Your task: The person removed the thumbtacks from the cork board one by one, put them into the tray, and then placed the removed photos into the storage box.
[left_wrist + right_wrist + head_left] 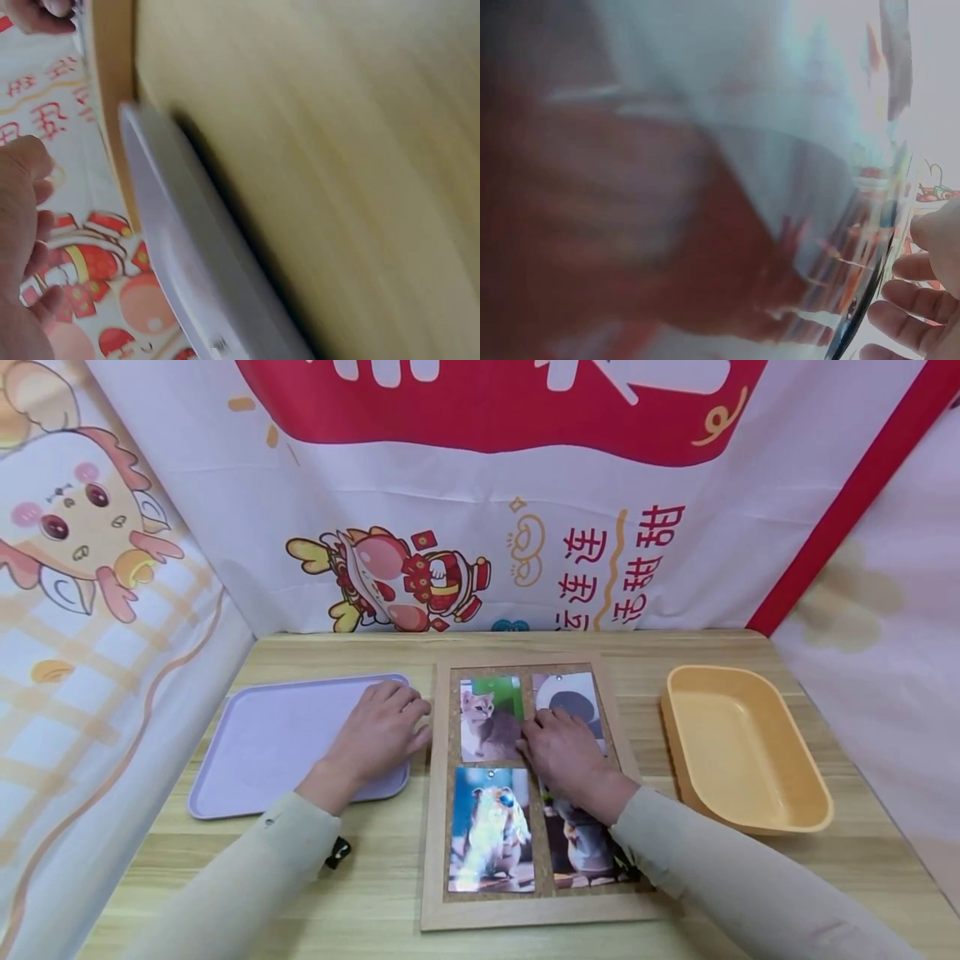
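A wood-framed cork board (434,843) lies on the table with photos on it. A cat photo (480,739) is at upper left, a photo of a furry animal (491,843) below it. My right hand (570,756) rests over the upper-right photo (568,687) and partly hides it. It also covers the top of the lower-right photo (588,852). In the right wrist view its fingers (915,298) are relaxed beside a blurred glossy surface. My left hand (378,731), loosely bent and holding nothing visible, hovers over the lilac tray (277,735) near the board's left edge.
A deep yellow bin (738,743) stands right of the board. A small shiny metal piece (219,345) is in the tray in the left wrist view. A small black object (338,852) lies by the left sleeve. Printed cloth (465,477) closes off the table's back and sides.
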A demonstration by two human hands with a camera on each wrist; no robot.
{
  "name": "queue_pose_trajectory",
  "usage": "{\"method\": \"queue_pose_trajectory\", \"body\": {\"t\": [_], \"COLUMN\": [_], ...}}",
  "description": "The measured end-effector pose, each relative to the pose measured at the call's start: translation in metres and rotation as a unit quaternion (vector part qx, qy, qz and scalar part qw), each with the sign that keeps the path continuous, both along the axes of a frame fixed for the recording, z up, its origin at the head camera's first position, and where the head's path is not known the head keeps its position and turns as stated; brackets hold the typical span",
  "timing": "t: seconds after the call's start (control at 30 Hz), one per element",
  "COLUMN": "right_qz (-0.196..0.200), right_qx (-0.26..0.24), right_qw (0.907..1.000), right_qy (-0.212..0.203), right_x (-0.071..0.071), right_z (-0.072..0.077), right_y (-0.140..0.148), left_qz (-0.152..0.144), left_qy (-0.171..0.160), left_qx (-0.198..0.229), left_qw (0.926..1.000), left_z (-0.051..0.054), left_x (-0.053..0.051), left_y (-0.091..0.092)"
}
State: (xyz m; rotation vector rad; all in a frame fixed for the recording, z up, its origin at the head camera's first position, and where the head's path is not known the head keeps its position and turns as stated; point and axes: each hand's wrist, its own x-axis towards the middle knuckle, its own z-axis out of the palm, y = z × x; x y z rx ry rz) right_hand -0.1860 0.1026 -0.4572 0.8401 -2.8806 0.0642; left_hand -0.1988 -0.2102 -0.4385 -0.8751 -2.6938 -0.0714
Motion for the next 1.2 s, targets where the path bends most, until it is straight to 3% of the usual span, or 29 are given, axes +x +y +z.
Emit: {"method": "queue_pose_trajectory", "body": {"t": [0.17,0.3,0.43,0.53,0.63,0.93,1.0,1.2], "right_qz": [-0.010,-0.055,-0.101,-0.133,-0.166,-0.232,-0.239,-0.259], "right_qx": [-0.054,-0.111,-0.170,-0.219,-0.281,-0.431,-0.447,-0.451], "right_qw": [0.9985,0.9905,0.9715,0.9495,0.9167,0.7937,0.7765,0.7530], "right_qy": [0.002,-0.059,-0.131,-0.181,-0.231,-0.361,-0.375,-0.403], "right_x": [-0.008,-0.017,-0.032,-0.046,-0.060,-0.080,-0.082,-0.086], "right_z": [0.004,0.011,0.017,0.021,0.025,0.036,0.038,0.040], "right_y": [0.000,-0.003,-0.008,-0.010,-0.011,-0.010,-0.011,-0.014], "left_qz": [0.044,0.068,0.069,0.066,0.066,0.062,0.062,0.060], "left_qy": [-0.077,-0.136,-0.165,-0.180,-0.194,-0.226,-0.228,-0.238], "left_qx": [0.051,0.078,0.088,0.093,0.091,0.086,0.084,0.076], "left_qw": [0.9948,0.9853,0.9799,0.9770,0.9745,0.9683,0.9682,0.9665], "left_z": [-0.005,-0.009,-0.012,-0.014,-0.016,-0.022,-0.023,-0.029], "left_x": [0.001,-0.002,-0.004,-0.004,-0.002,-0.002,-0.002,-0.001], "left_y": [0.023,0.037,0.050,0.056,0.058,0.057,0.057,0.055]}}
